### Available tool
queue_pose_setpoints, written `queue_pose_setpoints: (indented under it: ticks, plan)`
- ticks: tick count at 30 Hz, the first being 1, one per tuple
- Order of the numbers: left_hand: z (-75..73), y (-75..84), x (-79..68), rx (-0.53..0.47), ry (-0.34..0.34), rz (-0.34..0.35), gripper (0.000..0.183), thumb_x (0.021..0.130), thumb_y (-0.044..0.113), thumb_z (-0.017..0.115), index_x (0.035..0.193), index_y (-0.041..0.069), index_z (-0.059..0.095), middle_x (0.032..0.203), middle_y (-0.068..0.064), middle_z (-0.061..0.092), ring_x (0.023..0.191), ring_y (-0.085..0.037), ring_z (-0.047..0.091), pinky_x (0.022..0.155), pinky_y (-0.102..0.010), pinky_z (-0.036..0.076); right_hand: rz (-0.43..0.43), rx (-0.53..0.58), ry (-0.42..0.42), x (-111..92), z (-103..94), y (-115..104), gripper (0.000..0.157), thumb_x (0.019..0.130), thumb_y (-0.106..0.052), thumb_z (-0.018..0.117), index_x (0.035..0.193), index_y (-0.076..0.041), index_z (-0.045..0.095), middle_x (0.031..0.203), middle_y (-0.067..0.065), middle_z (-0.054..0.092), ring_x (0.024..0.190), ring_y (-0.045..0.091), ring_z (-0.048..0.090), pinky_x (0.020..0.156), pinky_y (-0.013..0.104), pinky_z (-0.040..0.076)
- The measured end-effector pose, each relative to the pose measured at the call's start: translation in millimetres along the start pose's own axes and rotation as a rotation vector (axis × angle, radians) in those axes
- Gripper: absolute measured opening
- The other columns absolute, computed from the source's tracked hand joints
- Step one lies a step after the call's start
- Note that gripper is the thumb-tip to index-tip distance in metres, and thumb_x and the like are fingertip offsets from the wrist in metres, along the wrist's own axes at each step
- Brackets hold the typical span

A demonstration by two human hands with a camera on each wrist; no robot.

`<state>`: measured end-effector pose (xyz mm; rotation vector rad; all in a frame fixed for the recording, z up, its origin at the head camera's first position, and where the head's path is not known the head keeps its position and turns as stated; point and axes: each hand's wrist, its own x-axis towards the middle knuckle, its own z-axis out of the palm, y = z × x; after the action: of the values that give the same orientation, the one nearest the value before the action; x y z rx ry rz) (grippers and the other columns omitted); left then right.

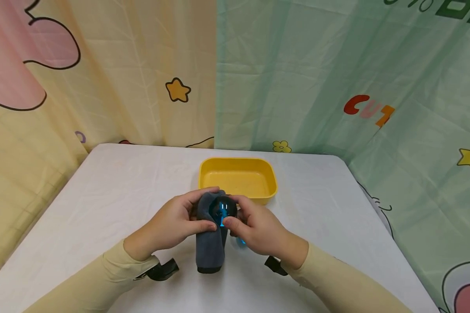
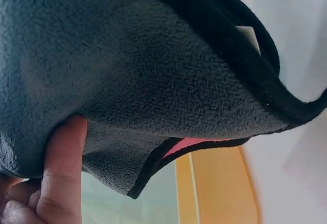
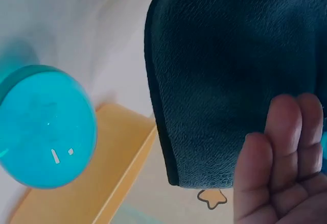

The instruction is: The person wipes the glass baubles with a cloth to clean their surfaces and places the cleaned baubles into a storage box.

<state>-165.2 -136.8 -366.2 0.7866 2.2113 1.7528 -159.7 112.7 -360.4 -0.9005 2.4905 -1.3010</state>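
Note:
Over the table my left hand (image 1: 176,222) grips a dark grey plush cloth (image 1: 210,250) edged in black, thumb in front and fingers behind. The cloth hangs down and wraps the left side of a glossy, see-through blue object (image 1: 224,208) with a rounded end. My right hand (image 1: 260,226) holds that object from the right, thumb on its front. In the right wrist view, a round turquoise disc end (image 3: 48,129) shows beside the cloth (image 3: 225,81), and several straight fingers (image 3: 286,132) lie against the cloth. The object's middle is hidden by cloth and hand.
A yellow rectangular basin (image 1: 239,176) stands on the white-covered table (image 1: 141,182), just beyond the hands. Patterned curtains (image 1: 290,78) hang behind the table and at its sides. Black straps (image 1: 162,269) hang at both wrists.

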Motion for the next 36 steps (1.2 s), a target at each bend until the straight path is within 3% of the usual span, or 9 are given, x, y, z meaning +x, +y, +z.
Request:
queue_pose_setpoints:
  ticks: [4,10,15,18,21,24,28,32,36]
  plan:
    - [0.7,-0.5,-0.2,0.019,0.000,0.003,0.074,0.092,0.013,0.083,0.156,0.003,0.047,0.138,-0.020,0.067,0.105,-0.019,0.074,0.086,-0.028,0.064,0.009,0.051,0.033,0.1,1.3,1.2,0.045,0.109,-0.026,0.060,0.149,-0.006,0.053,0.098,0.009,0.076,0.080,0.014,0.066,0.072,0.025,0.059]
    - [-1.6,-1.1,-0.2,0.038,0.027,0.008,0.074,0.091,0.011,0.083,0.156,0.004,0.047,0.135,-0.019,0.068,0.107,-0.016,0.072,0.087,-0.028,0.064,-0.133,-0.112,0.046,-1.6,3.9,1.0,0.077,0.104,-0.021,0.069,0.164,-0.008,0.023,0.116,0.009,0.072,0.091,0.010,0.068,0.084,0.026,0.062]
    - [-4.1,-0.8,-0.5,0.012,0.029,0.013,0.074,0.091,0.008,0.083,0.156,0.004,0.047,0.137,-0.020,0.067,0.107,-0.016,0.072,0.087,-0.029,0.064,-0.212,-0.246,0.061,-1.3,4.9,-0.8,0.076,0.102,-0.012,0.070,0.162,-0.008,0.023,0.134,0.013,0.067,0.097,0.016,0.071,0.089,0.030,0.063]
    - [-4.2,-0.8,-0.9,-0.003,0.026,0.016,0.074,0.091,0.008,0.082,0.156,0.003,0.047,0.137,-0.021,0.067,0.107,-0.016,0.072,0.087,-0.029,0.064,-0.218,-0.318,0.083,-0.4,4.7,-1.2,0.074,0.101,-0.015,0.072,0.160,-0.008,0.027,0.130,0.010,0.069,0.093,0.015,0.071,0.086,0.029,0.063]
    - [-3.3,-1.6,-1.6,-0.021,0.022,0.018,0.073,0.092,0.008,0.082,0.156,0.002,0.047,0.139,-0.022,0.066,0.107,-0.016,0.072,0.087,-0.029,0.064,-0.193,-0.353,0.095,0.0,4.0,-1.5,0.074,0.099,-0.021,0.075,0.158,-0.007,0.031,0.114,0.005,0.074,0.084,0.010,0.068,0.077,0.024,0.061]
    - [-2.0,-2.5,-2.3,-0.029,0.020,0.014,0.073,0.092,0.009,0.082,0.156,0.002,0.046,0.141,-0.022,0.064,0.107,-0.017,0.073,0.087,-0.029,0.064,-0.122,-0.294,0.093,0.2,2.4,-1.2,0.067,0.099,-0.026,0.076,0.152,-0.006,0.040,0.091,-0.002,0.070,0.070,0.004,0.059,0.064,0.020,0.056]
    - [-0.8,-3.5,-2.8,-0.034,0.004,0.010,0.074,0.092,0.012,0.082,0.156,0.002,0.046,0.142,-0.021,0.064,0.108,-0.018,0.073,0.087,-0.029,0.064,-0.057,-0.131,0.099,1.2,1.0,1.3,0.042,0.101,-0.027,0.073,0.134,-0.005,0.059,0.073,-0.006,0.060,0.059,0.002,0.049,0.053,0.022,0.048]
    - [-0.2,-4.6,-2.7,-0.021,-0.004,0.014,0.074,0.092,0.012,0.083,0.156,0.003,0.046,0.138,-0.020,0.067,0.106,-0.018,0.074,0.087,-0.030,0.064,-0.069,-0.082,0.108,2.3,2.9,2.3,0.031,0.104,-0.028,0.068,0.128,-0.007,0.067,0.080,-0.005,0.066,0.065,0.003,0.053,0.058,0.022,0.051]
    - [-0.6,-5.6,-2.4,0.030,0.017,0.014,0.074,0.091,0.012,0.084,0.155,0.005,0.048,0.131,-0.017,0.071,0.101,-0.017,0.074,0.085,-0.030,0.065,-0.100,-0.145,0.100,2.1,5.3,1.1,0.053,0.106,-0.033,0.065,0.151,-0.009,0.051,0.103,-0.001,0.074,0.080,0.006,0.063,0.071,0.024,0.058]
